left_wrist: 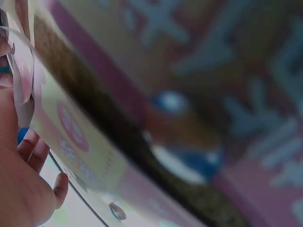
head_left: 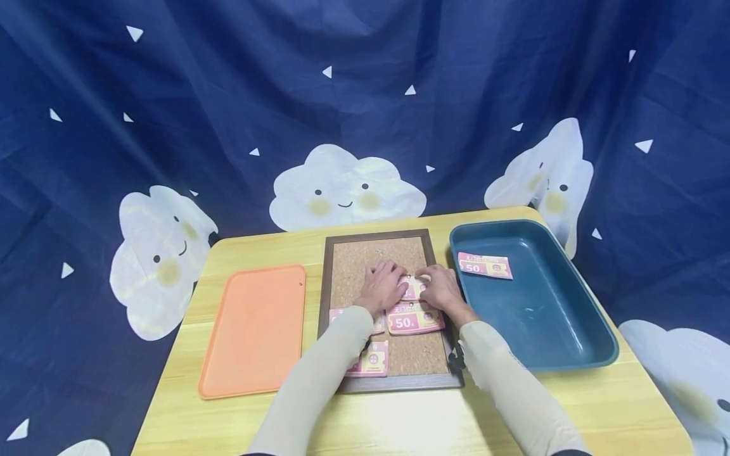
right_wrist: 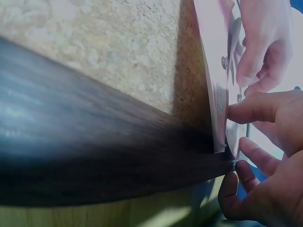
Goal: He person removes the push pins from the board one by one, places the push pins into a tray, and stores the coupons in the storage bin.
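Both hands are at a small pink-and-yellow paper coupon [head_left: 413, 289] over the right half of a framed corkboard [head_left: 353, 253]. At its left edge is my left hand [head_left: 383, 288], thumb and forefinger on the paper. My right hand [head_left: 441, 289] pinches the right edge, its thumb [right_wrist: 253, 107] against the paper. A pushpin [right_wrist: 239, 97] shows near the fingertips in the right wrist view. Just below, another coupon marked 50 [head_left: 415, 320] lies on the cork. Partly hidden by the left arm are a coupon [head_left: 336, 314] and a lower coupon [head_left: 373, 360].
A deep teal tray [head_left: 542, 329] stands to the right, with a loose coupon [head_left: 485, 266] inside near its left wall. To the left lies a flat orange tray [head_left: 256, 329]. All rest on a wooden table [head_left: 399, 424] before a blue curtain [head_left: 365, 95] with clouds.
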The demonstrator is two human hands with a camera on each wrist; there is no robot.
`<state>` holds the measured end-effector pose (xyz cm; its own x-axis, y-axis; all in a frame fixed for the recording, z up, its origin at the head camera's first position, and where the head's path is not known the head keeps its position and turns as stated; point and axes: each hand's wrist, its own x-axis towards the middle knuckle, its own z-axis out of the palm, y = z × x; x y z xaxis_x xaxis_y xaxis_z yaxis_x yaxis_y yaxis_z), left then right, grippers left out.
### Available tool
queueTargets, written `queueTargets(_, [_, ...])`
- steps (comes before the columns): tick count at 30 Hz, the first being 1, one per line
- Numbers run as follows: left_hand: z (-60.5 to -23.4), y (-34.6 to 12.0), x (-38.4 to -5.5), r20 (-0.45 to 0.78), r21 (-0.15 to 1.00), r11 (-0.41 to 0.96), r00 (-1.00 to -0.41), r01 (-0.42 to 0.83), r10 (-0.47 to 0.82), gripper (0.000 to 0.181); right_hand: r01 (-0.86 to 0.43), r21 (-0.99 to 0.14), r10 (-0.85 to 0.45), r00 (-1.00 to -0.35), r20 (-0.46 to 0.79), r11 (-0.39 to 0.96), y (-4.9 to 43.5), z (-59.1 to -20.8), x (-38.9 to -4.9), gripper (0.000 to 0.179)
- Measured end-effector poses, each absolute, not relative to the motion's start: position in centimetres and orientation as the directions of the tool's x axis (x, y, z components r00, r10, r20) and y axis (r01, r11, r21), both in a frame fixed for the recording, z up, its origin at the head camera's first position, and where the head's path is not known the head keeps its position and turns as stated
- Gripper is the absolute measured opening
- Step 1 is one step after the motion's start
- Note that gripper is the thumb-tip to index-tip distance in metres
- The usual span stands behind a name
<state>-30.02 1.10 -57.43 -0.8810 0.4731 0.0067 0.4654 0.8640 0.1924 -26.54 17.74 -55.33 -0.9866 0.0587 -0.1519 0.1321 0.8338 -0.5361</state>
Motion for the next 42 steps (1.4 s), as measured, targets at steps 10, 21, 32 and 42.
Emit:
queueTargets(10, [-57.3,1.8,-30.1,0.004,0.180,0.869,-0.884,0.461,0.468,0.034,0.160,-0.544,0.093,-0.984,-0.150,0.824,17.6,-55.2,-26.1,0.051])
queueTargets(21, [-57.5,2.4,-30.2,0.013,0.191,0.878,-0.896,0.438,0.444,0.030,0.202,-0.537,0.133,-0.977,-0.164,0.819,17.7,-55.3,-26.1,0.043])
queueTargets(32, [-57.7,2.6,-30.6,0.037,0.189,0.881,-0.900,0.434,0.435,0.026,0.216,-0.539,0.146,-0.974,-0.171,0.814,17.5,-55.6,-26.3,0.038])
queueTargets(42, [-57.4,2.8,-30.8,0.051,0.190,0.871,-0.890,0.454,0.453,0.024,0.169,-0.520,0.110,-0.984,-0.143,0.837,17.8,-55.7,-26.0,0.045])
